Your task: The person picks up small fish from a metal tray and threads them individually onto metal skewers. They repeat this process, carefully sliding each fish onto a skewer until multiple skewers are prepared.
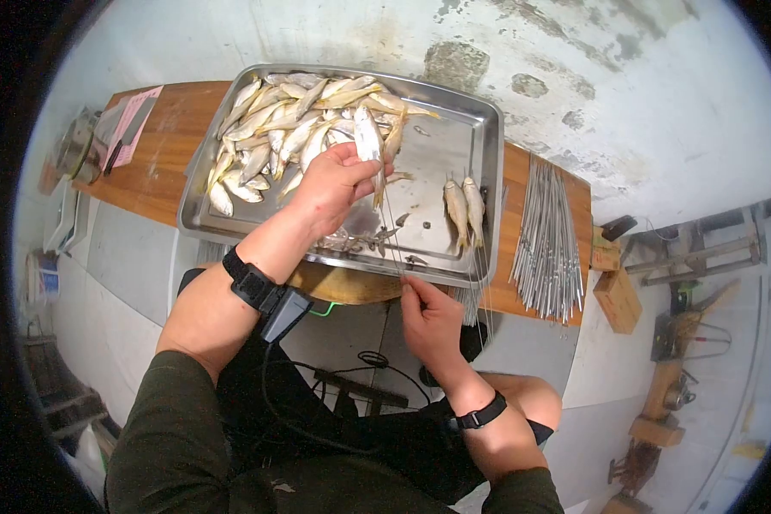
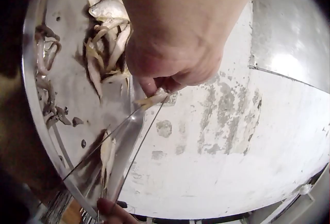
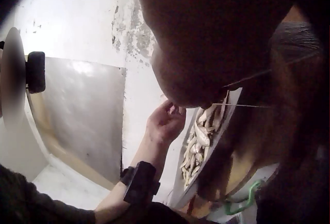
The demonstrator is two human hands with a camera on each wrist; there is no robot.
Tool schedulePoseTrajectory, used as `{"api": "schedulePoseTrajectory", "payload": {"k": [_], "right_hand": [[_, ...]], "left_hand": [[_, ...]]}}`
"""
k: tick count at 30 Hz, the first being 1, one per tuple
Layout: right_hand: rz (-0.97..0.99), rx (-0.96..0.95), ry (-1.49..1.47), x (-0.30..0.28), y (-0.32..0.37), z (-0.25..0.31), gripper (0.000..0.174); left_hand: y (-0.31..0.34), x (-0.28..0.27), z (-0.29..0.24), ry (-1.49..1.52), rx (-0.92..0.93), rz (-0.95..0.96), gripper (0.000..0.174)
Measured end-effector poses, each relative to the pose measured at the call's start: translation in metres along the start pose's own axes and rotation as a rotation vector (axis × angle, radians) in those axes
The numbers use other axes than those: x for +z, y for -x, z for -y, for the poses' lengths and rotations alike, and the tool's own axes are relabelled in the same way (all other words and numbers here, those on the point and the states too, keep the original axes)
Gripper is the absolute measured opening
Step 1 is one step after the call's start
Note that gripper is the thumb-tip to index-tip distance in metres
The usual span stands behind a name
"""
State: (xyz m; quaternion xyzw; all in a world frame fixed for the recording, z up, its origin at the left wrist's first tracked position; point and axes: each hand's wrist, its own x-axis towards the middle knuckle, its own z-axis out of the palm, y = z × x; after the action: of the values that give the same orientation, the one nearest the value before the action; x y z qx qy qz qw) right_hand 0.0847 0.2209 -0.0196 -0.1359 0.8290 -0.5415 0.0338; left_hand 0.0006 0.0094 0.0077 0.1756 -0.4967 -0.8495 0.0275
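Above the metal tray [image 1: 499, 171], my left hand [image 1: 334, 184] grips a small silvery fish [image 1: 367, 137] between thumb and fingers, its tail pointing down. Thin metal wires [image 1: 393, 231] run from that fish to my right hand [image 1: 433, 325], whose fingers pinch their lower ends in front of the tray's near edge. In the left wrist view the left hand [image 2: 175, 59] holds the fish by its body, with the tail [image 2: 152, 100] showing beside two wires. The right wrist view shows the right hand [image 3: 206, 64] dark and close, its fingertips partly hidden.
A heap of fish [image 1: 291, 128] fills the tray's left part; two fish [image 1: 457, 210] lie side by side at its right. Many metal skewers [image 1: 546, 240] lie on the wooden table [image 1: 167, 163] at right. A knife [image 1: 128, 133] rests on pink paper at far left.
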Motion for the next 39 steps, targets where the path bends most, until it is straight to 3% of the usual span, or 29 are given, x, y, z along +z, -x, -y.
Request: {"api": "schedulePoseTrajectory", "payload": {"k": [6,9,11,17,21,23,33,39], "right_hand": [[-0.053,-0.047,0.005,0.007,0.0,-0.005,0.017],[0.007,0.034,0.018,0.008,0.0,-0.003,0.02],[-0.052,-0.041,0.024,0.012,-0.001,-0.006,0.017],[0.024,0.042,0.053,0.017,-0.002,-0.005,0.018],[0.028,-0.017,0.082,0.014,-0.003,0.002,0.019],[0.038,-0.114,0.131,0.013,-0.002,-0.002,0.018],[0.015,-0.104,0.119,0.014,-0.003,-0.006,0.016],[0.025,-0.047,0.106,0.019,-0.002,-0.009,0.014]], "left_hand": [[-0.001,-0.003,-0.002,0.043,-0.016,0.034,0.017],[-0.001,-0.009,-0.003,0.04,-0.02,0.067,0.019],[0.0,-0.01,-0.002,-0.046,-0.036,0.108,0.015],[0.004,-0.003,-0.002,0.006,-0.031,0.009,0.015],[-0.001,-0.007,-0.008,0.073,-0.001,-0.019,0.015],[-0.007,-0.017,-0.006,0.044,0.037,0.079,0.014],[0.0,-0.005,-0.004,0.003,-0.009,0.017,0.015],[-0.004,-0.011,-0.006,0.201,0.009,0.066,0.019]]}}
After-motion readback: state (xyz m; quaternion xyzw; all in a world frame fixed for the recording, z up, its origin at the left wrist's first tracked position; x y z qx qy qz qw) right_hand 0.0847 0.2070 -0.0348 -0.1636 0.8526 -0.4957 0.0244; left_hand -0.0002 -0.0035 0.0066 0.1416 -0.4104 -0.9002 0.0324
